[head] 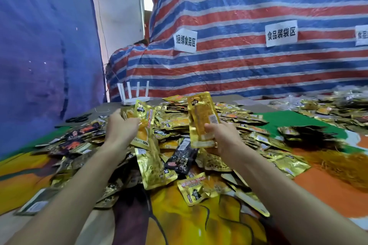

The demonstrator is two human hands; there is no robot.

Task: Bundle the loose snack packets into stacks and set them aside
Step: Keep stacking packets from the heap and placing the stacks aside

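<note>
One head-worn wide-angle camera looks forward and down, close over the packet pile (173,123), edges seemingly blurred.

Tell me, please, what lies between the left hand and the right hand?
In the head view, loose gold packets lie heaped between the left hand and the right hand; the stretch is not bare.
</note>
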